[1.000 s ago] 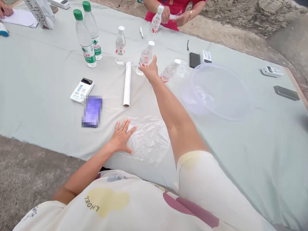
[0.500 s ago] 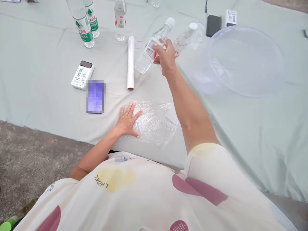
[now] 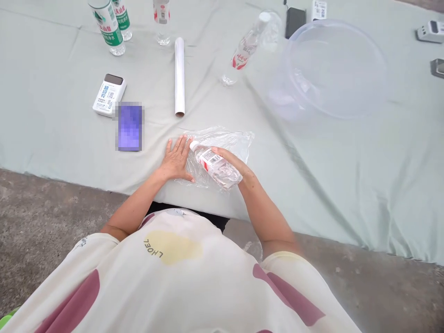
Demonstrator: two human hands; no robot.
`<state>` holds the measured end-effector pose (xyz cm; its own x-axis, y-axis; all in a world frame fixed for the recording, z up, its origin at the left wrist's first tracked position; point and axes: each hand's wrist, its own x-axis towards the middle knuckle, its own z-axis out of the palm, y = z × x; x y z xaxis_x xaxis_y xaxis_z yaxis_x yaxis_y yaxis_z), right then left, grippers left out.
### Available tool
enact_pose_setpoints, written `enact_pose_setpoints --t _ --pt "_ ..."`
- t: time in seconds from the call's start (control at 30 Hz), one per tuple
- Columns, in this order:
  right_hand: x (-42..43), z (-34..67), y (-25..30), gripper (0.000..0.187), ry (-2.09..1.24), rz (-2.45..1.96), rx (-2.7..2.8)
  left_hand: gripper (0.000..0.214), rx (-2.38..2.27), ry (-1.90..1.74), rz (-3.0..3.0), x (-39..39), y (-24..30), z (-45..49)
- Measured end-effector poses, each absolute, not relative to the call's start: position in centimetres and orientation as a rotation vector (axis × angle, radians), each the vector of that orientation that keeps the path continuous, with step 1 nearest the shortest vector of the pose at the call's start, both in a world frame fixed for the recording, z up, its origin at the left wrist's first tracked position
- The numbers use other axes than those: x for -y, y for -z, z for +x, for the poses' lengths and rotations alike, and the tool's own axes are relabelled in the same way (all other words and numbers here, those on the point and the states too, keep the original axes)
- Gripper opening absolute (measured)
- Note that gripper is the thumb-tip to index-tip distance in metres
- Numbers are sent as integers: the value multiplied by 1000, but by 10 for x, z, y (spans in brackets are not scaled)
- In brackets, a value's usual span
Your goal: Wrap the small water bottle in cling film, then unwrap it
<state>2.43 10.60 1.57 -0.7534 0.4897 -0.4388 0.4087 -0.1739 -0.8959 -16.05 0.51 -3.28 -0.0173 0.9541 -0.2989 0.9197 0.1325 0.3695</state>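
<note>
The left hand [image 3: 177, 158] lies palm down with its fingers spread on the near side of the table [image 3: 52, 97], holding nothing; it rests on the edge of the plastic film [image 3: 241, 140], probably because so thin a sheet would otherwise slide or curl. Just to its right, over the film, the water bottle [image 3: 212, 160] lies slanted, cap toward the left fingers. The right hand [image 3: 237, 164] is curled around the bottle's side near its base, likely for control while leaving the cap end free; its far fingertips are hidden, and I cannot tell whether the bottle bears fully on the film. The film roll [image 3: 179, 78] lies beyond the left hand, apparently out of the way.
</note>
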Motion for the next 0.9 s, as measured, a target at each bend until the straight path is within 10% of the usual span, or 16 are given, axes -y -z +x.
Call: enact_pose_setpoints --t 0.53,0.9 --pt "-95 -21 1 83 -1143 -1622 2331 143 -1853 -179 1851 4 29 -169" --pt "-90 -25 6 92 -1092 -1634 2425 56 -2129 -1146 1950 36 -109 -193"
